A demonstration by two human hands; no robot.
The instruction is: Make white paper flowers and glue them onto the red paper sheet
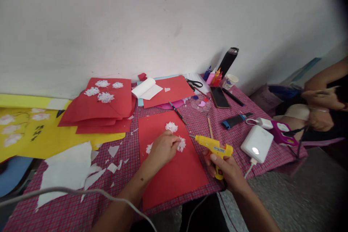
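Note:
My right hand [227, 166] grips a yellow hot glue gun [210, 143], its nozzle pointing left towards the white paper flowers. Over the red sheet [174, 177], my left hand [164, 148] has its fingers pinched together at the edge of a crumpled white paper flower [181, 144]. What lies between those fingertips is too small to make out. A second white flower [171, 127] sits just above my left hand. Partly covered by that hand is another flower [149, 148] on the left.
Torn white paper [66, 170] and scraps lie left. Stacked red sheets [108, 112] bear more flowers. A pen-like tool [177, 113], phone [219, 97], cutter [234, 121], power bank [257, 143] and black bottle [228, 61] stand or lie around. A cable [100, 192] crosses in front. Another person's arm [323, 116] is at right.

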